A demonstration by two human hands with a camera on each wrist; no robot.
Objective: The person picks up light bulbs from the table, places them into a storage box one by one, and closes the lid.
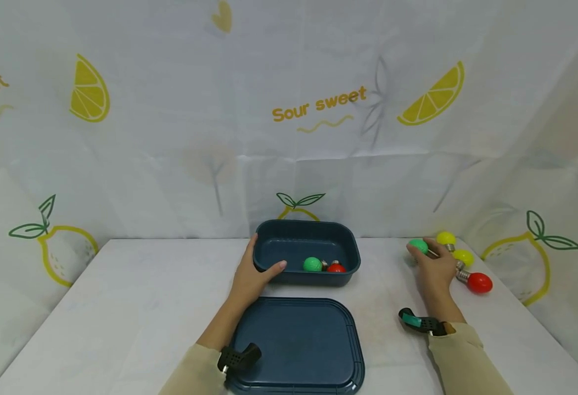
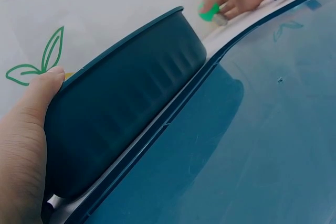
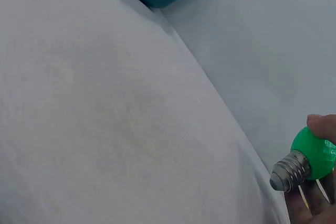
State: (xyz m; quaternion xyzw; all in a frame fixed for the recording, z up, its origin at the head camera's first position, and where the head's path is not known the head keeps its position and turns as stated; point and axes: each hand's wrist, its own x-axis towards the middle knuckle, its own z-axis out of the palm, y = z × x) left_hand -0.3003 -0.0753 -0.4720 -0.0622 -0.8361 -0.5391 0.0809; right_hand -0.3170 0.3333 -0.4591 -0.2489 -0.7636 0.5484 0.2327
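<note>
My left hand [image 1: 250,274] grips the left end of a dark blue plastic box [image 1: 308,229], its thumb over the front rim. Inside the box lie a green light bulb [image 1: 312,264] and a red light bulb [image 1: 336,267], toward the front right. At the table's back right, my right hand [image 1: 436,271] pinches another green bulb [image 3: 317,153] between thumb and fingers. That bulb's metal screw base shows bare in the right wrist view. Close by the right hand are two yellow bulbs [image 1: 463,257] and a red bulb [image 1: 480,283].
A dark blue lid [image 1: 298,345] lies flat in front of the box, under the left wrist. White cloth with lemon prints [image 1: 269,164] hangs behind the white table [image 1: 135,312] and at its sides. The box stands near the table's back edge.
</note>
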